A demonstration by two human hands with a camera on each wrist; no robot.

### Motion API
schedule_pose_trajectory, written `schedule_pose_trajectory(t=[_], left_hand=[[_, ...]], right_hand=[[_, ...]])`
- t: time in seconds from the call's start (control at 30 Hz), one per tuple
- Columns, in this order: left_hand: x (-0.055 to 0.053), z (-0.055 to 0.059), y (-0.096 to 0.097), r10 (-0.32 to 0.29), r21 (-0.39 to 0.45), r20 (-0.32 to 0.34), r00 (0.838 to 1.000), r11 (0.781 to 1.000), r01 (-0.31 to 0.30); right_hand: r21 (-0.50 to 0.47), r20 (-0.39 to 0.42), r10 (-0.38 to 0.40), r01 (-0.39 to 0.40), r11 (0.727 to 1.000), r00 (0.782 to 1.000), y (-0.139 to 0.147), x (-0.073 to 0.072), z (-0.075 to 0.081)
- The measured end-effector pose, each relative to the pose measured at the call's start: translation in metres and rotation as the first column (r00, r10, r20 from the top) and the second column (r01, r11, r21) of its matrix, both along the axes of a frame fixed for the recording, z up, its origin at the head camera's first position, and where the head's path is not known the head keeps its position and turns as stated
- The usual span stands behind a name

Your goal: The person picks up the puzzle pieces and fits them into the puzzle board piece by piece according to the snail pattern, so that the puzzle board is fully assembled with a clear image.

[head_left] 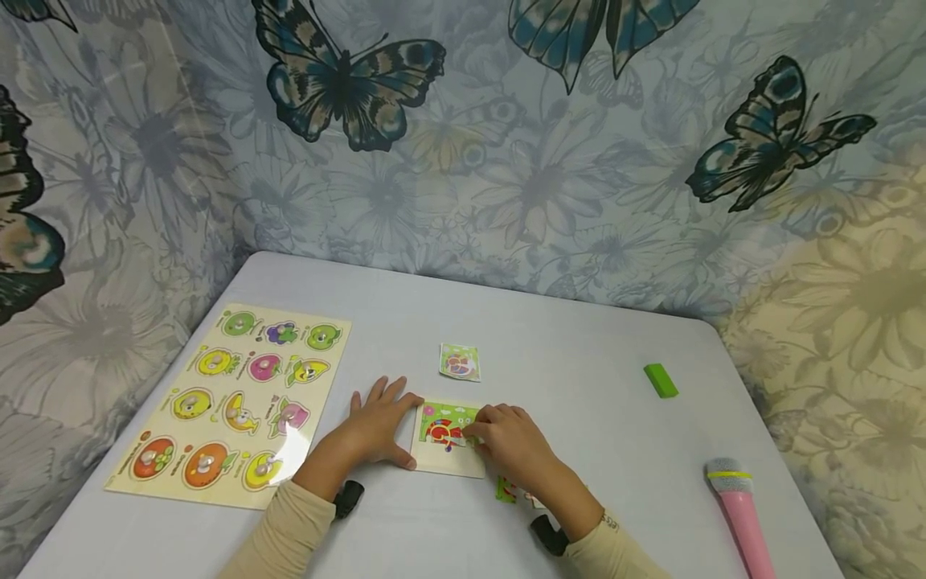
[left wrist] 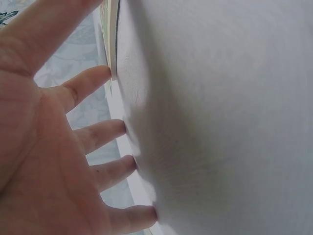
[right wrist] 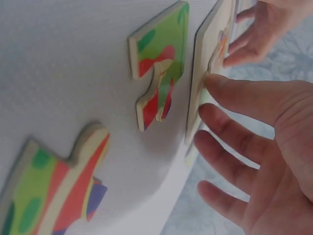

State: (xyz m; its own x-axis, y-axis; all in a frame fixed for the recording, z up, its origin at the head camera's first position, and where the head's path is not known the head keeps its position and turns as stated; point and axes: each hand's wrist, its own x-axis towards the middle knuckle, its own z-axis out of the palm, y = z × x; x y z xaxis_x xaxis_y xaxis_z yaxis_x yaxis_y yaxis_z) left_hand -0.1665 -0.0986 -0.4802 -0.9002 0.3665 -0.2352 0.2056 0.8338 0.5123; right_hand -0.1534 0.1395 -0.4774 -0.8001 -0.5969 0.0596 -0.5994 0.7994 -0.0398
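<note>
A small wooden puzzle board (head_left: 450, 461) with a partly filled green and red picture lies on the table. My left hand (head_left: 378, 430) spreads at its left side, thumb and index finger touching its edge; in the left wrist view the other fingertips rest on the white table. From the right, my right hand (head_left: 515, 442) pinches a puzzle piece (right wrist: 203, 94) between thumb and index finger over the picture. Most of that piece is hidden by the fingers. Beside the board lie a green and red puzzle piece (right wrist: 172, 49) and another loose piece (right wrist: 54, 191), partly behind the right arm in the head view.
Behind the board lies a small picture card (head_left: 460, 363). A large fruit puzzle board (head_left: 246, 434) takes up the left side of the table (head_left: 579, 346). On the right are a green block (head_left: 661, 380) and a pink toy microphone (head_left: 741, 515). Patterned walls border the table.
</note>
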Motion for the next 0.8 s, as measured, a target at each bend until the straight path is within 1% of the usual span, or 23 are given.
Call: schedule_pose_trajectory(t=[0.13, 0.27, 0.5, 0.63, 0.8], left_hand=[[0.001, 0.000, 0.001, 0.000, 0.001, 0.006, 1.000, 1.000, 0.000], [0.001, -0.002, 0.001, -0.002, -0.008, 0.004, 1.000, 1.000, 0.002], [0.001, -0.003, 0.001, -0.011, -0.010, 0.005, 1.000, 1.000, 0.011], [0.000, -0.003, 0.000, -0.016, -0.014, 0.006, 1.000, 1.000, 0.016], [-0.002, -0.005, -0.002, -0.014, -0.016, -0.003, 1.000, 1.000, 0.014]], right_hand=[[-0.015, 0.013, 0.012, -0.012, 1.000, 1.000, 0.004, 0.003, 0.003], [-0.045, 0.027, 0.009, -0.007, 0.999, 1.000, 0.015, 0.011, 0.008], [0.009, 0.104, -0.060, 0.059, 0.998, 0.993, 0.036, 0.032, 0.014], [0.016, 0.119, -0.062, 0.060, 0.998, 0.991, 0.044, 0.040, 0.015], [0.010, 0.122, -0.053, 0.052, 0.999, 0.991, 0.048, 0.043, 0.012]])
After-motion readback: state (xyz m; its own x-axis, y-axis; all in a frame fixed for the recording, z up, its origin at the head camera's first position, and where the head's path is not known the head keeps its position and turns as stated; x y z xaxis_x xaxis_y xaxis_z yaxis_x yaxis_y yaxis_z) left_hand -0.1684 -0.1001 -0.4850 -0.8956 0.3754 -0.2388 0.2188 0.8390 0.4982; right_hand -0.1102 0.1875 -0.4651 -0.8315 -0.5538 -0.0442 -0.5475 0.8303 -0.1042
